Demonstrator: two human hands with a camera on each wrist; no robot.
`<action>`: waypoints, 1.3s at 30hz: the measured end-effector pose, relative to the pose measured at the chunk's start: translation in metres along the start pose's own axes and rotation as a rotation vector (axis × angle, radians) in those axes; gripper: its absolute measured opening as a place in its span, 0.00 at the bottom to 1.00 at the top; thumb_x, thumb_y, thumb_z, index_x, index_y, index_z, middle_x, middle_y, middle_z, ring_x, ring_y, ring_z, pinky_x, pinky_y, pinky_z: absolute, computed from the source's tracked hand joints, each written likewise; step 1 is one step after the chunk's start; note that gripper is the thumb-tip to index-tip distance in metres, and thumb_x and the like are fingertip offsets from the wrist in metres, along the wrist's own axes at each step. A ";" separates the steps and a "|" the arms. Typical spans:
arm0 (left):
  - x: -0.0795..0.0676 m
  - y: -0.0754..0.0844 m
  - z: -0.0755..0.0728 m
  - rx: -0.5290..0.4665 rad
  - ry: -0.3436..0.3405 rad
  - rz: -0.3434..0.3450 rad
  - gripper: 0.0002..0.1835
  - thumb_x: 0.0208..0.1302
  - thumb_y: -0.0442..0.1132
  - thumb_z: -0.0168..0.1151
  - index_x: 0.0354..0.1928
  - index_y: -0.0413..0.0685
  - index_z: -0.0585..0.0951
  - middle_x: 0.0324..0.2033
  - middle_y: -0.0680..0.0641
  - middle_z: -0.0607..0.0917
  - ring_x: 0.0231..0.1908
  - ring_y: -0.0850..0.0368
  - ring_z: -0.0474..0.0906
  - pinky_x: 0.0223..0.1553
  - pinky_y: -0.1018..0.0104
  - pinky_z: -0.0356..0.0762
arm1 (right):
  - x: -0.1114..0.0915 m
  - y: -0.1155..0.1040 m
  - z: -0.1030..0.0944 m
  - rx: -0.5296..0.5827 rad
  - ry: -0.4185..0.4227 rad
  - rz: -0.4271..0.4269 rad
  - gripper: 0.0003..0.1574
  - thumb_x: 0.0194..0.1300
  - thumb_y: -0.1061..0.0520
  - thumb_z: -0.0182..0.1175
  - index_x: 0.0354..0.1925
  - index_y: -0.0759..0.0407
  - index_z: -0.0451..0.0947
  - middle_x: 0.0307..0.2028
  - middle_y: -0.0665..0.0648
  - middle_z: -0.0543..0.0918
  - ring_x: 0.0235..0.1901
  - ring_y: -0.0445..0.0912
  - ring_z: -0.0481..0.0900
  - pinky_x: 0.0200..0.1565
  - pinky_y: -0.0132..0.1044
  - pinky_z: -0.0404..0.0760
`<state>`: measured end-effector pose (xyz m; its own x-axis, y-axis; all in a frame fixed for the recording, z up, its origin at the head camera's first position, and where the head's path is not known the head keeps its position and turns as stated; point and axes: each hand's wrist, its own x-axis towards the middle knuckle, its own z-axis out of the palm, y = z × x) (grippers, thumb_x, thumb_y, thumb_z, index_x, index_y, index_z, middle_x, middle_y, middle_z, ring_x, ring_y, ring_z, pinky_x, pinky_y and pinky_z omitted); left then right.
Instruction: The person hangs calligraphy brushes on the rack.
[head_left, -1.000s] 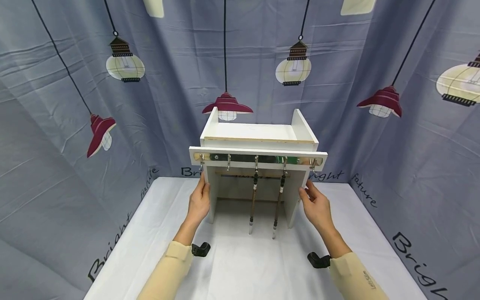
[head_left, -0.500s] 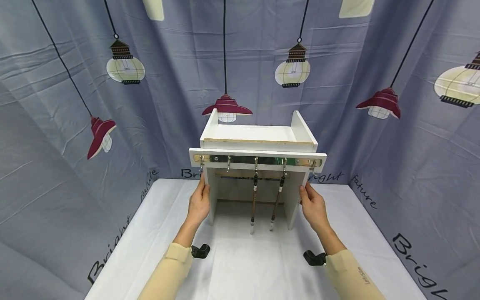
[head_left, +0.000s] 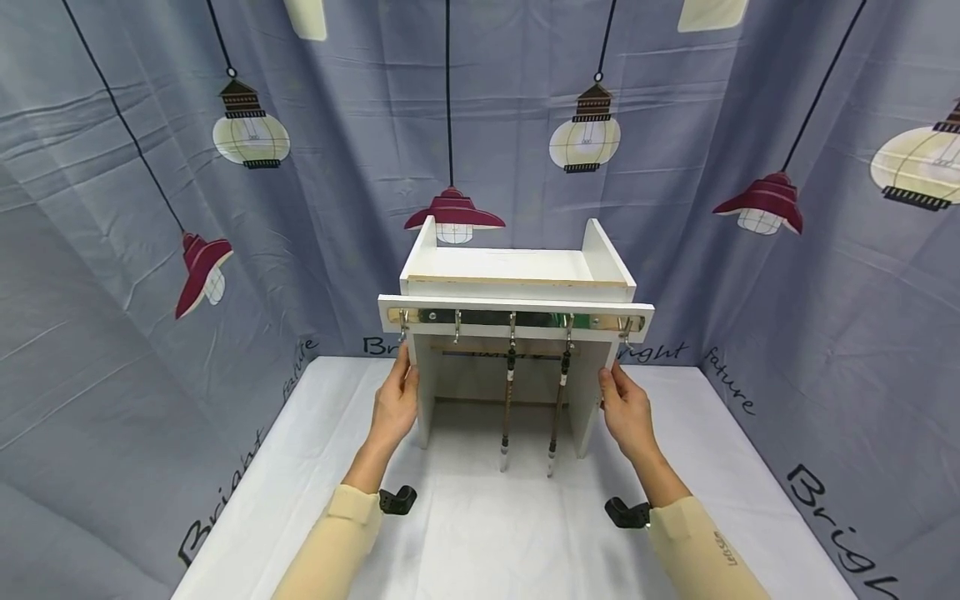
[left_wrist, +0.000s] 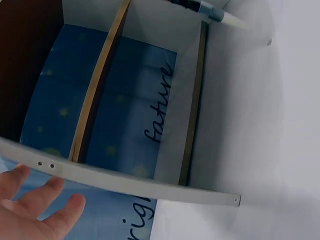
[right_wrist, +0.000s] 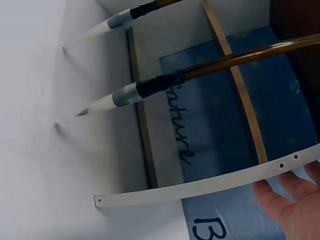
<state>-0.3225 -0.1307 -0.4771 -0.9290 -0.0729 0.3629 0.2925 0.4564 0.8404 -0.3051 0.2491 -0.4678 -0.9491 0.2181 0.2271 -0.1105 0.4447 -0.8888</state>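
Note:
A white shelf rack (head_left: 517, 290) stands upright on the table, with a hook strip (head_left: 517, 318) across its front. Two calligraphy brushes hang tip down from the hooks: one brush (head_left: 507, 400) near the middle, the other brush (head_left: 558, 408) to its right. My left hand (head_left: 393, 404) touches the outside of the left side panel (left_wrist: 125, 181); its fingertips (left_wrist: 75, 202) are lightly bent along that edge. Opposite it, my right hand (head_left: 628, 408) has its fingertips (right_wrist: 265, 190) against the right side panel (right_wrist: 210, 185). Neither hand's fingers wrap to the inside of a panel.
A white cloth (head_left: 495, 542) covers the table under the rack. Blue-grey curtains (head_left: 360, 125) printed with lamps and lettering enclose the back and sides. A black wrist device (head_left: 628, 512) sits at each cuff.
The right brush swings left, then back right; the other sways only slightly. Both hands stay at the side panels with small shifts, and the rack stays in place.

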 end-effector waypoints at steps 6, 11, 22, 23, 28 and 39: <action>0.001 0.001 -0.005 -0.005 0.032 -0.045 0.33 0.81 0.62 0.43 0.82 0.69 0.55 0.73 0.44 0.73 0.65 0.35 0.77 0.65 0.39 0.74 | 0.003 0.000 -0.002 0.021 0.002 0.010 0.45 0.80 0.32 0.41 0.81 0.56 0.54 0.73 0.69 0.70 0.65 0.62 0.77 0.60 0.57 0.82; -0.003 -0.004 -0.008 0.021 0.083 -0.103 0.31 0.81 0.59 0.48 0.80 0.66 0.61 0.69 0.44 0.78 0.63 0.36 0.80 0.63 0.41 0.76 | 0.002 0.002 -0.003 0.028 0.014 0.024 0.46 0.80 0.31 0.41 0.81 0.57 0.55 0.72 0.69 0.71 0.64 0.62 0.78 0.59 0.56 0.82; -0.016 -0.021 -0.021 0.242 0.188 -0.188 0.28 0.73 0.56 0.60 0.72 0.60 0.75 0.49 0.49 0.89 0.47 0.48 0.87 0.44 0.45 0.81 | -0.002 0.003 0.001 0.028 0.034 0.039 0.46 0.80 0.32 0.42 0.80 0.59 0.58 0.67 0.70 0.76 0.57 0.59 0.80 0.40 0.20 0.75; -0.017 -0.023 -0.022 0.255 0.186 -0.196 0.27 0.73 0.55 0.61 0.70 0.59 0.76 0.49 0.48 0.89 0.47 0.48 0.86 0.44 0.45 0.81 | -0.002 0.003 0.001 0.025 0.035 0.040 0.46 0.80 0.31 0.42 0.80 0.59 0.57 0.67 0.70 0.76 0.57 0.60 0.81 0.40 0.20 0.75; -0.024 -0.035 -0.028 0.311 0.147 -0.260 0.22 0.71 0.52 0.63 0.62 0.53 0.80 0.52 0.43 0.86 0.50 0.43 0.83 0.41 0.43 0.81 | -0.002 0.002 0.002 0.041 0.032 0.053 0.46 0.80 0.31 0.42 0.80 0.58 0.57 0.70 0.69 0.73 0.61 0.61 0.79 0.49 0.33 0.81; -0.037 -0.073 -0.029 0.465 0.027 -0.360 0.28 0.69 0.49 0.65 0.66 0.43 0.75 0.53 0.34 0.82 0.48 0.36 0.82 0.36 0.43 0.81 | 0.000 0.002 0.005 0.059 0.038 0.047 0.45 0.80 0.33 0.43 0.80 0.58 0.58 0.71 0.68 0.72 0.64 0.61 0.78 0.53 0.42 0.82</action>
<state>-0.3031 -0.1875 -0.5399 -0.9434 -0.3154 0.1023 -0.1767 0.7393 0.6498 -0.3068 0.2457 -0.4713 -0.9419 0.2711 0.1985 -0.0843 0.3810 -0.9207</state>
